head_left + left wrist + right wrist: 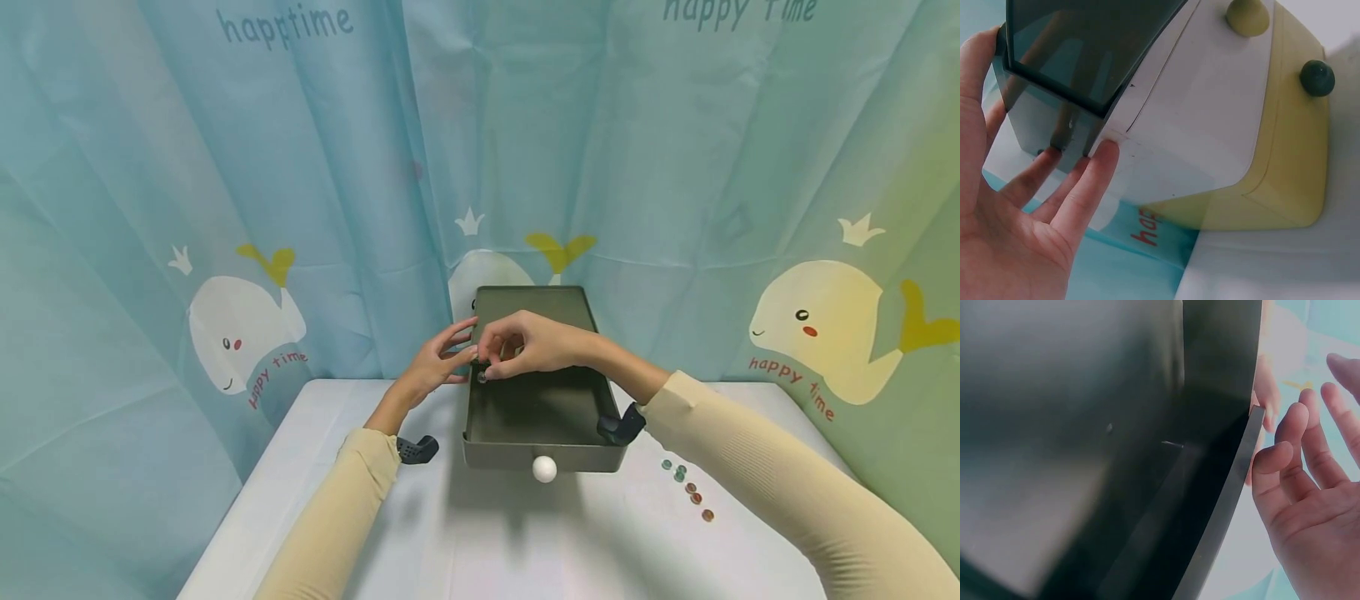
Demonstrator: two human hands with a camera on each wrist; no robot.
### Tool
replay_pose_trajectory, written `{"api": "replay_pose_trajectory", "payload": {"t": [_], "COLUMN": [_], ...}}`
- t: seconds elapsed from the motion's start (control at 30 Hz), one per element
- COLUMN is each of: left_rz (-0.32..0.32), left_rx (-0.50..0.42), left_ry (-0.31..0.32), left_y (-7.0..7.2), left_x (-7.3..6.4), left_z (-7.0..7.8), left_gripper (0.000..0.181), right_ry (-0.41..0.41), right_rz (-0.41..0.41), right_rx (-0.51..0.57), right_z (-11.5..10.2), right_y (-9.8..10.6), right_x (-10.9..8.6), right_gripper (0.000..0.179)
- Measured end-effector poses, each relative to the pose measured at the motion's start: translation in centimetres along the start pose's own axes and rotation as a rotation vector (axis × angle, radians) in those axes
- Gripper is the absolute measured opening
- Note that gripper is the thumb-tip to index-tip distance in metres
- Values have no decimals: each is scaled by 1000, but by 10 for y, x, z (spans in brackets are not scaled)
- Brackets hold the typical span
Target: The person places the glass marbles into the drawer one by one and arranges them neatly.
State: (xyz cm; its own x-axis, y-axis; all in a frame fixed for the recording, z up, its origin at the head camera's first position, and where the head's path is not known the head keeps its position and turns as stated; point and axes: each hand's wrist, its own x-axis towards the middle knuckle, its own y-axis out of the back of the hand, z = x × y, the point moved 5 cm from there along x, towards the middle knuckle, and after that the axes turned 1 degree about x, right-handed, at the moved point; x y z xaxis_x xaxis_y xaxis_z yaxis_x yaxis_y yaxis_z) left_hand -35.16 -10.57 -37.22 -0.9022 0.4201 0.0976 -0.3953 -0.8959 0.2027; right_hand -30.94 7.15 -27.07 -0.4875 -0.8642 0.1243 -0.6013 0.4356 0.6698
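A dark grey-green drawer (pixel 543 417), with a white knob (pixel 544 469) on its front, juts toward me. My left hand (pixel 438 360) has its fingers spread and mostly straight along the drawer's left side. The left wrist view shows that hand's fingertips (pixel 1110 150) against the side wall. Above the left rim, my right hand (pixel 528 343) bends its thumb and forefinger together in a pinch, with a small shiny round piece (pixel 482 377) at the tips. In the right wrist view my right hand (pixel 1316 481) is beside the drawer's rim (pixel 1219 519).
Below the drawer, the left wrist view shows a white drawer front (pixel 1197 106) and a yellow one (pixel 1294 156), each knobbed. Several small green and brown round pieces (pixel 696 498) lie on the white table (pixel 510 567) at right. A whale-printed curtain (pixel 360 167) hangs behind.
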Motion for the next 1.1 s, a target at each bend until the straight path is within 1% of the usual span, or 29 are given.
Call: {"api": "replay_pose_trajectory", "payload": {"t": [0.1, 0.23, 0.63, 0.8, 0.87, 1.1], "left_rz": [1, 5, 5, 13, 17, 4], "left_rx": [6, 12, 16, 9, 9, 5], "left_ry": [1, 1, -12, 1, 5, -10], "left_y": [0, 1, 2, 1, 1, 0], "left_x": [0, 0, 0, 0, 0, 0], "left_z": [0, -1, -2, 0, 0, 0], "left_gripper": [59, 58, 60, 59, 59, 60], "right_ry": [-16, -25, -23, -25, -28, -59], "right_rz": [6, 9, 15, 21, 27, 60], "right_rx": [-2, -6, -17, -41, -50, -83], "right_z": [1, 2, 0, 1, 0, -3], "right_y": [0, 1, 2, 5, 7, 15], "right_x": [-1, -1, -5, -9, -12, -27], "right_gripper": [25, 30, 30, 28, 28, 28]}}
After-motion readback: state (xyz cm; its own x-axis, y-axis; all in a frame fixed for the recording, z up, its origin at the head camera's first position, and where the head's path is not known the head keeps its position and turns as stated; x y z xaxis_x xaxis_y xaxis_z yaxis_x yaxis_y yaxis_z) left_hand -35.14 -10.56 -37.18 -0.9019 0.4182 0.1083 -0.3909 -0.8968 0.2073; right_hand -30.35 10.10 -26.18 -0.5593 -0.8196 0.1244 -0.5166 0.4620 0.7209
